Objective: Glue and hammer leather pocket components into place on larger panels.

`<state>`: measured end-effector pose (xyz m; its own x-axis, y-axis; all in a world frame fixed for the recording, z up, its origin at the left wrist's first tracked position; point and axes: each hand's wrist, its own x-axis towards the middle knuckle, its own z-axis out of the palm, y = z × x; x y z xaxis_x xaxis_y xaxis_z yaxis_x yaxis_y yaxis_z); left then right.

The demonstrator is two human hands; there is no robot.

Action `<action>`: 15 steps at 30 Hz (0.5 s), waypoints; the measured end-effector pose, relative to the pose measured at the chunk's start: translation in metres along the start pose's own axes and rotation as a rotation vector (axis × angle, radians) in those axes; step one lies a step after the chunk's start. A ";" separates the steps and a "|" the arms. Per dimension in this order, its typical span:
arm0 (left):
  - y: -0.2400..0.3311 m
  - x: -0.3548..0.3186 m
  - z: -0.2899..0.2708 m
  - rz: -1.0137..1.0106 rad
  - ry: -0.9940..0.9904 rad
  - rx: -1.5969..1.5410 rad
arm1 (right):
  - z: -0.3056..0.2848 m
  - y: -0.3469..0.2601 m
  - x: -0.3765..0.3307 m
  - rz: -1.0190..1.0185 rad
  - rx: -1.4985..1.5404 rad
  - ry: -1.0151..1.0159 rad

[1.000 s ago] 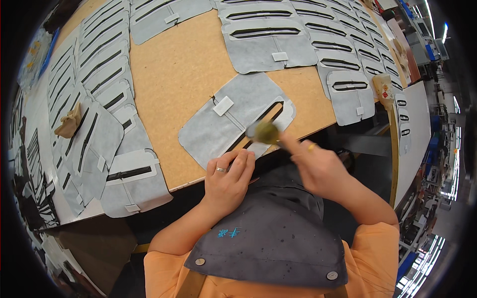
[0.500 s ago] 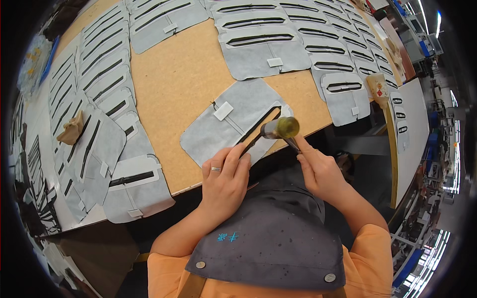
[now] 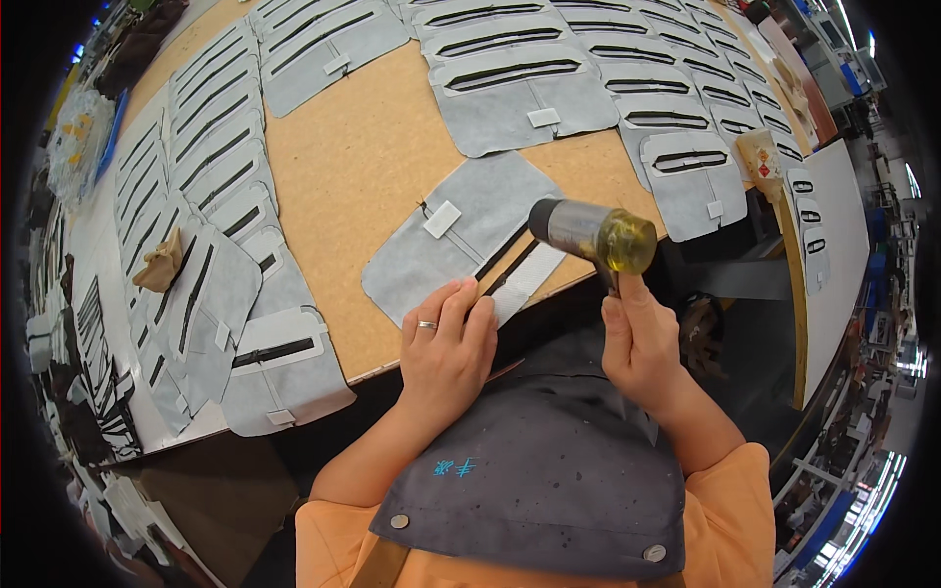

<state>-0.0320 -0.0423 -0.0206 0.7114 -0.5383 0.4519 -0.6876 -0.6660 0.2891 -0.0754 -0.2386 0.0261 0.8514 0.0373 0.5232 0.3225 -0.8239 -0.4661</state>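
Gripping a hammer (image 3: pixel 590 233) with my distant right hand (image 3: pixel 642 353), I rest my left fingers (image 3: pixel 453 309) on the gray panel (image 3: pixel 475 201) at the table's (image 3: pixel 343 176) near edge, seemingly half-hammered; farther panels (image 3: pixel 485 120) look done.

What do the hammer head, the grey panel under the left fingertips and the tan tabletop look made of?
Hammer head: barrel probably metal, given its satin grey sheen; yellow face likely plastic, glossy and translucent.
Grey panel: matte, mottled, possibly nonwoven fabric or leather backing.
Tabletop: perhaps fibreboard, smooth and tan.
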 end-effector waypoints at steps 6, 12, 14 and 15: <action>0.001 0.002 0.001 -0.020 -0.037 -0.026 | 0.006 -0.002 0.007 0.026 -0.149 -0.346; 0.003 0.004 0.001 -0.008 0.018 0.010 | 0.016 -0.004 -0.004 0.055 -0.133 -0.398; -0.007 0.005 0.000 0.098 -0.007 0.048 | 0.014 0.003 0.017 0.018 -0.160 -0.396; -0.012 0.003 -0.004 0.111 -0.013 0.019 | 0.015 0.014 0.016 0.025 -0.186 -0.289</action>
<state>-0.0219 -0.0335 -0.0196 0.6326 -0.6163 0.4690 -0.7597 -0.6115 0.2212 -0.0513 -0.2413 0.0170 0.9486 0.1529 0.2770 0.2421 -0.9146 -0.3239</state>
